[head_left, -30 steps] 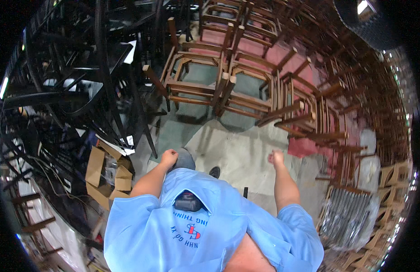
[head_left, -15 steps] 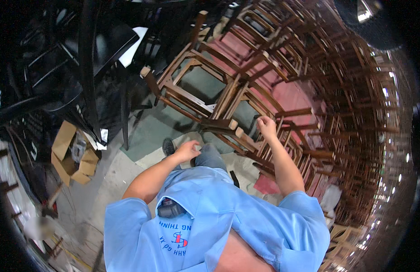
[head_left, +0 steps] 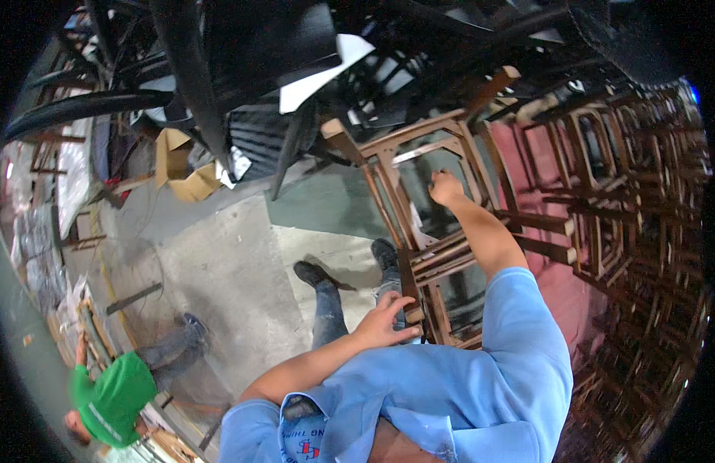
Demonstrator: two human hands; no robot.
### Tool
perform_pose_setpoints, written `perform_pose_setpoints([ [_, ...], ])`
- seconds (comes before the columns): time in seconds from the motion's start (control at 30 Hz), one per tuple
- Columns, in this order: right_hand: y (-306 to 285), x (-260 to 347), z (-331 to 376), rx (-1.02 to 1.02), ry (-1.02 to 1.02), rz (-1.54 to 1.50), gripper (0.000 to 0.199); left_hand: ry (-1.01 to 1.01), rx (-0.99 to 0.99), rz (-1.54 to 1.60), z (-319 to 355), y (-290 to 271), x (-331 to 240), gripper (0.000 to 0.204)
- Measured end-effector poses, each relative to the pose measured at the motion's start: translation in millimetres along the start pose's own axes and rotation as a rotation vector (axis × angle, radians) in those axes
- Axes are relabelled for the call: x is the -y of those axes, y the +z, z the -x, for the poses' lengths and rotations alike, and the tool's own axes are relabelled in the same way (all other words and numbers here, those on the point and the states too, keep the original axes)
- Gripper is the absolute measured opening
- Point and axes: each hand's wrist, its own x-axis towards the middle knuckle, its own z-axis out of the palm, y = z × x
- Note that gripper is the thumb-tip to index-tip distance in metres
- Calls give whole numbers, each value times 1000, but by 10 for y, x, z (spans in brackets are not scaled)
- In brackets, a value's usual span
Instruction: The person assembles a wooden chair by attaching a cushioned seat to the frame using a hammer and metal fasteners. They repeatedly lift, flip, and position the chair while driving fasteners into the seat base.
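got my right hand [head_left: 445, 187] wrapped round the top rail of this wooden chair frame [head_left: 419, 231] and left hand [head_left: 384, 322] gripping its lower leg, so i reckon i'm mid-lift and next needs a steady pull clear of the stack [head_left: 612, 177].

My light blue short-sleeved cotton shirt [head_left: 450, 386], collar open, red and blue print patch near chest. Forearms bare below sleeves. Dark grey worn jeans [head_left: 330, 309], pale scuffs. Black shoes [head_left: 311, 272] on both feet.
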Motion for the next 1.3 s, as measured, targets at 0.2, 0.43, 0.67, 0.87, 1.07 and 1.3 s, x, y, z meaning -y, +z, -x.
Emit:
perform_pose_setpoints([
  [0.2,-318,798,-1031,-330,-242,192,50,19,-19,-105,-222,170,-79,65],
  [0.43,-259,985,-1846,-10,-205,292,33,-69,178,85,-589,173,152,43],
  [0.67,-387,1139,-1722,-51,-278,326,33,-28,76,202,-285,585,574,31],
  [0.87,-526,1522,-1453,22,-307,269,37,79,80,-11,350,-339,-124,28],
  [1.07,-849,2237,-871,67,-368,321,39,98,21,-19,1032,-493,-158,34],
  [1.3,-841,3249,-227,38,-505,419,46,186,-158,22,2249,-516,-11,40],
])
